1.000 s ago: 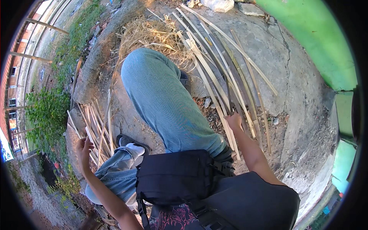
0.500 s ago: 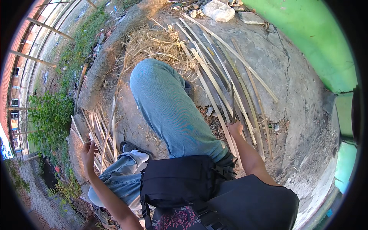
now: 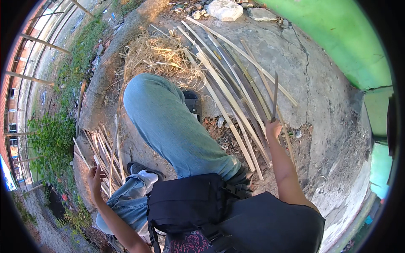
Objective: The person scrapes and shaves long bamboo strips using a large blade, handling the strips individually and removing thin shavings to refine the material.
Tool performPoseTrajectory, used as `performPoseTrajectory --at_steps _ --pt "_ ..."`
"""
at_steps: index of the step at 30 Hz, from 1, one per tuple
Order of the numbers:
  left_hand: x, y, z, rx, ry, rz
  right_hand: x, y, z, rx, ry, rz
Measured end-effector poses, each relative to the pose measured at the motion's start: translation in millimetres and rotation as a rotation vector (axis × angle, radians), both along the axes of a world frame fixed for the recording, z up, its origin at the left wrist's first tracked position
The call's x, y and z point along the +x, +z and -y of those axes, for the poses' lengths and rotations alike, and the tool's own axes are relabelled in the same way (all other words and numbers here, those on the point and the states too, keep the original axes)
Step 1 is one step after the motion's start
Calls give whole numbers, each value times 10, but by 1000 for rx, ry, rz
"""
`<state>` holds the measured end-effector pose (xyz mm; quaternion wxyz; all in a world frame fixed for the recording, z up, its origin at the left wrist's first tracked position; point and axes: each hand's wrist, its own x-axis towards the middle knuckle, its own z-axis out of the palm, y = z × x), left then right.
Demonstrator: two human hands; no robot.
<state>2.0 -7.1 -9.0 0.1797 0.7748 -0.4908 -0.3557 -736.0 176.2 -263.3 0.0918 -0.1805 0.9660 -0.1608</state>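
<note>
My right hand (image 3: pixel 274 128) grips a knife (image 3: pixel 275 99) by its handle, its long dark blade pointing away from me. Under and beside that hand lie long pale bamboo strips (image 3: pixel 230 90), fanned out on the ground. On the left, my left hand (image 3: pixel 96 176) hovers by a pile of shorter pale strips (image 3: pixel 110 154), fingers loosely bent and apart. A small white piece (image 3: pixel 96 160) shows at its fingertips; whether it is a finger wrap or something held is unclear.
Curly shavings (image 3: pixel 158 59) heap beyond my raised knee (image 3: pixel 147 90). A black bag (image 3: pixel 185 196) sits at my lap. Pale rocks (image 3: pixel 225 10) lie at the far edge, a green wall (image 3: pixel 337 38) stands right, and leafy plants (image 3: pixel 50 135) grow left.
My right hand has lifted and shifted right with the knife, whose blade now stands apart from the strips it lay among. The view has shifted slightly; my left hand stays by the pile.
</note>
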Motion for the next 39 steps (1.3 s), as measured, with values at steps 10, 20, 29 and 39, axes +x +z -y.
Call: performPoseTrajectory --at_steps 10,20,29,39 --pt "65 -184 -62 134 30 52 -720 -107 -449 348 -319 131" --pt "-116 -136 -5 151 -4 71 -879 31 -905 143 77 85" --pt "-158 -13 57 -8 -65 10 -705 1839 -476 -8 125 -22" --pt "-163 196 53 -185 -101 -68 -107 3968 -143 232 464 -314"
